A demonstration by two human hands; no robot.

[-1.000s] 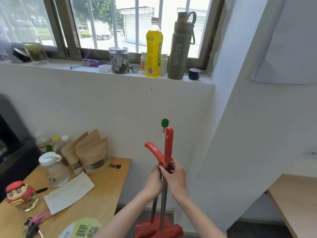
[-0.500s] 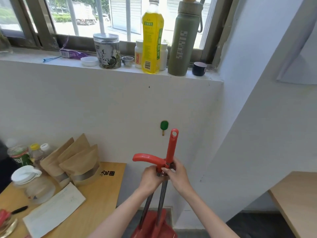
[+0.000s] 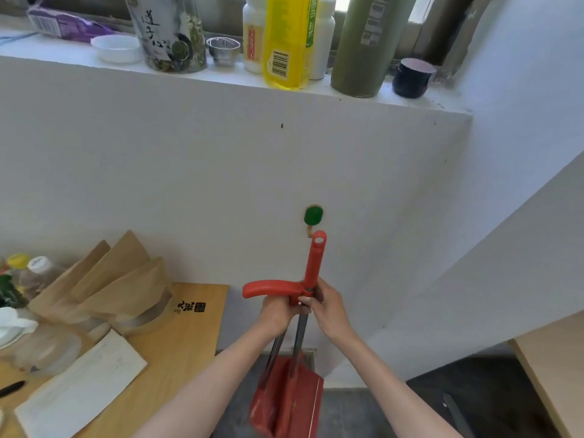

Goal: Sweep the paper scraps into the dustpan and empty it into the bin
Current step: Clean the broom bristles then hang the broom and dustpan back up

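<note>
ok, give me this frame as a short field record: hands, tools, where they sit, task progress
left hand: gripping the dustpan handle, the curved red grip pointing left
right hand: gripping the broom handle, upright red grip with a hanging hole
dustpan: red, low between the arms, near the floor
wall hook: green, just above the broom handle's tip
desk: to the left, holding paper bags and an envelope
paper scraps: none in view
bin: not in view
progress: sweeping not yet started

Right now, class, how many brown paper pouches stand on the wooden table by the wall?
3: one at the back left, one in the middle, one in front on the right. They overlap, so another may be hidden behind.
</note>
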